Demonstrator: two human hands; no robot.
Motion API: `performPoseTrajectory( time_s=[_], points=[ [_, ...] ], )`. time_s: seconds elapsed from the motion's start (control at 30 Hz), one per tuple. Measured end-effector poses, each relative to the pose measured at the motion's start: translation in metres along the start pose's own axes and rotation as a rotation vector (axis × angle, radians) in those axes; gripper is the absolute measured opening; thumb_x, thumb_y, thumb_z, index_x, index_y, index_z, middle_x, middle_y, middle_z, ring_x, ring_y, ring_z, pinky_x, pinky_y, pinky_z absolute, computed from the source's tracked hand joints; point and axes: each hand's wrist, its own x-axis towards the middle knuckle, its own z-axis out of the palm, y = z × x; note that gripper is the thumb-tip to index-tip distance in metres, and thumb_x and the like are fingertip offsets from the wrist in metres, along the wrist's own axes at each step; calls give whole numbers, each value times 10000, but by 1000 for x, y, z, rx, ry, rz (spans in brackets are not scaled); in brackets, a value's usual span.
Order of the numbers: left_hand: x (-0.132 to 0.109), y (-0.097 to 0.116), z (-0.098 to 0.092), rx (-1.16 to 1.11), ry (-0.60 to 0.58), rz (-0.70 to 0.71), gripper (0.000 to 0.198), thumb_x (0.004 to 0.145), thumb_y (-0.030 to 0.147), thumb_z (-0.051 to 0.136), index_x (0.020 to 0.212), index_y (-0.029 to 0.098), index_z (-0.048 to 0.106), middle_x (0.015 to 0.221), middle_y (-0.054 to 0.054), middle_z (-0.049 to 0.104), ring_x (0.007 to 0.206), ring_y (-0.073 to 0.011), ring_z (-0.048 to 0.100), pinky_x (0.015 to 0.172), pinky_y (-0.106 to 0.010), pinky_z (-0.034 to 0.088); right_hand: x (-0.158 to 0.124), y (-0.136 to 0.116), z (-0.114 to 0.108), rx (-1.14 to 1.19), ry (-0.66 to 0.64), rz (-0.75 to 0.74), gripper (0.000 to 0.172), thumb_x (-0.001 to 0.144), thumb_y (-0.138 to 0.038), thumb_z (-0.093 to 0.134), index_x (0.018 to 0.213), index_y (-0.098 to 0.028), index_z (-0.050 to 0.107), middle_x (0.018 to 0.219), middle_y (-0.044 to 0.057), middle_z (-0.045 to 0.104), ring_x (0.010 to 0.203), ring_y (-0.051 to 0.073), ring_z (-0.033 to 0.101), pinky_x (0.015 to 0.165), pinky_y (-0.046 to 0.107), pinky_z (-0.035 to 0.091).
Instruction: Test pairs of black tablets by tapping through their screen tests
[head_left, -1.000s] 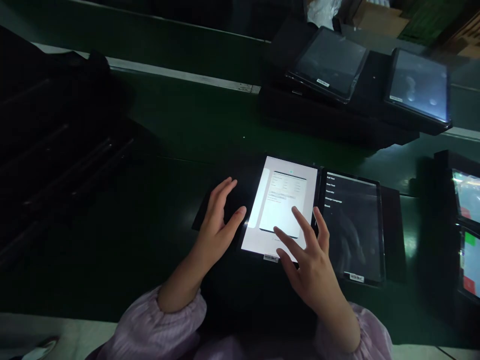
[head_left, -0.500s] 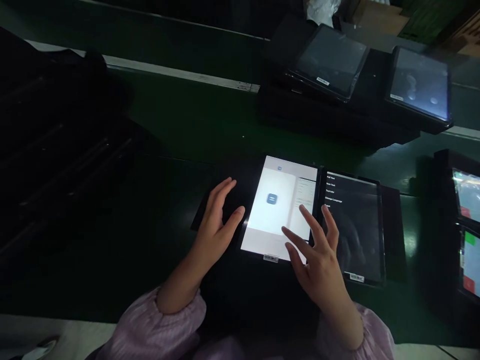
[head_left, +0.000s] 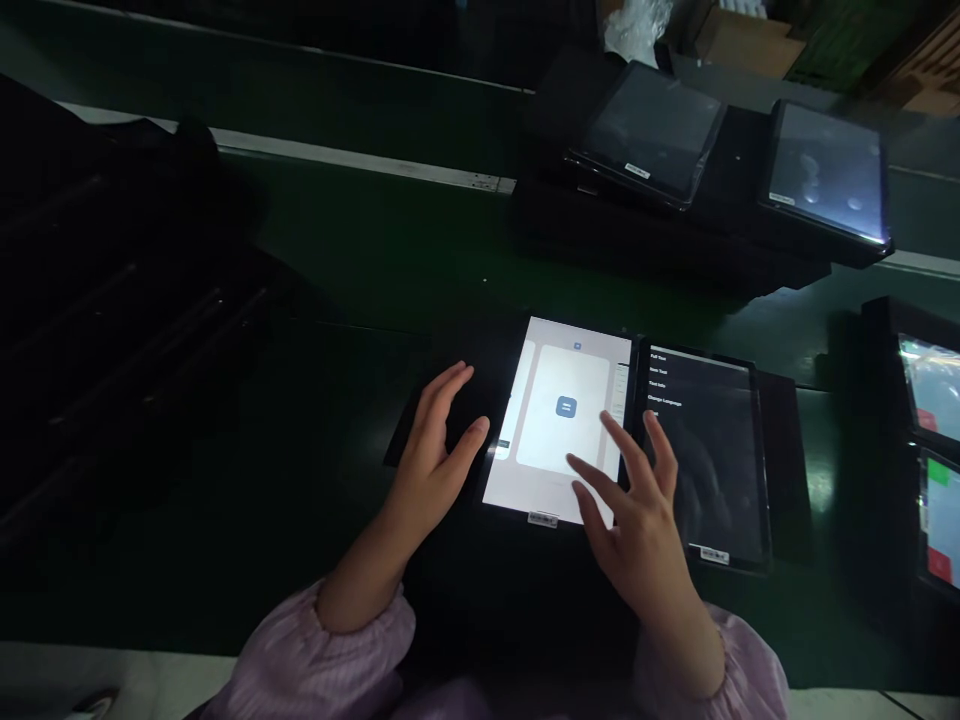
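Note:
A lit tablet (head_left: 559,420) lies on a black mat (head_left: 442,560), its screen showing a pale card with a small blue icon in the middle. My right hand (head_left: 630,510) is open over the tablet's lower right part, fingers spread, and the fingertips seem close to the glass or on it. My left hand (head_left: 435,455) rests open on the mat, its fingertips at the tablet's left edge. To the right, a second tablet (head_left: 709,470) shows a dark screen with a short white text menu. Pale pink gathered sleeves (head_left: 322,670) cover both my forearms near the bottom.
The tablets lie on a dark green belt or bench (head_left: 390,260) with a pale strip (head_left: 360,160) along its far side. Two tablets (head_left: 649,130) stand on black cases at the back right, more (head_left: 930,390) sit at the right edge, and a dark bundle (head_left: 97,260) fills the left.
The tablet's display went from a document page to a sliding card with a blue icon, now centred. My right hand shifted slightly, and the view tilted a little.

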Motion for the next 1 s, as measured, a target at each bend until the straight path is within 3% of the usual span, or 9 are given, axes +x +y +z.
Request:
performPoseTrajectory(
  time_s=[0.1, 0.17, 0.27, 0.4, 0.57, 0.63, 0.77, 1.0],
  points=[
    [0, 0, -1, 9, -6, 4, 529, 1023, 495, 607, 1525, 343, 542, 1693, -83, 463, 1607, -321, 397, 1292, -564, 376, -2, 9, -4, -27, 107, 90, 149, 1039, -226, 618, 1061, -241, 765, 1485, 94, 643, 1599, 400, 363, 1119, 703, 553],
    [0, 1, -1, 16, -7, 0, 530, 1019, 495, 612, 1524, 350, 544, 1697, -79, 459, 1604, -326, 402, 1284, -567, 387, -2, 10, -5, -30, 122, 98, 161, 1042, -242, 617, 1120, -254, 757, 1478, 97, 643, 1582, 395, 391, 1105, 697, 565],
    [0, 2, -1, 22, -6, -6, 523, 1020, 488, 607, 1520, 344, 550, 1701, -78, 457, 1606, -325, 398, 1283, -564, 390, 0, 3, -3, -5, 29, 21, 273, 1051, -259, 608, 1308, -263, 699, 1584, 116, 552, 1630, 399, 305, 1112, 683, 567],
    [0, 3, 0, 21, -3, -5, 525, 1021, 485, 604, 1518, 325, 553, 1694, -88, 467, 1602, -314, 407, 1291, -551, 381, 3, -6, 3, 10, -46, -59, 303, 1051, -262, 613, 1345, -252, 687, 1640, 124, 496, 1670, 406, 191, 1137, 687, 553],
    [0, 3, -2, 23, -9, -10, 530, 1013, 500, 613, 1510, 325, 560, 1689, -88, 477, 1597, -318, 416, 1287, -554, 386, 1, 4, -2, -14, 82, 60, 154, 1047, -228, 613, 1112, -244, 751, 1467, 96, 652, 1598, 383, 367, 1115, 672, 569],
    [-1, 3, -2, 29, -16, -21, 533, 1016, 498, 610, 1519, 331, 553, 1700, -84, 466, 1597, -317, 417, 1286, -553, 388, 0, 6, -4, -25, 114, 96, 160, 1051, -243, 607, 1133, -247, 745, 1425, 100, 671, 1569, 381, 412, 1094, 666, 580],
    [-1, 3, -2, 42, -11, -8, 516, 1025, 475, 604, 1520, 342, 549, 1702, -76, 466, 1596, -307, 418, 1290, -562, 375, 3, 0, -3, 6, 26, 38, 265, 1050, -255, 605, 1296, -246, 702, 1530, 124, 587, 1611, 392, 336, 1115, 657, 571],
    [1, 4, -2, 42, -9, 33, 499, 1032, 480, 598, 1504, 320, 568, 1666, -94, 501, 1579, -300, 443, 1307, -542, 354, 4, -5, 1, 18, -33, -2, 319, 1038, -246, 617, 1352, -256, 675, 1628, 125, 499, 1636, 418, 274, 1132, 691, 554]
  ],
)
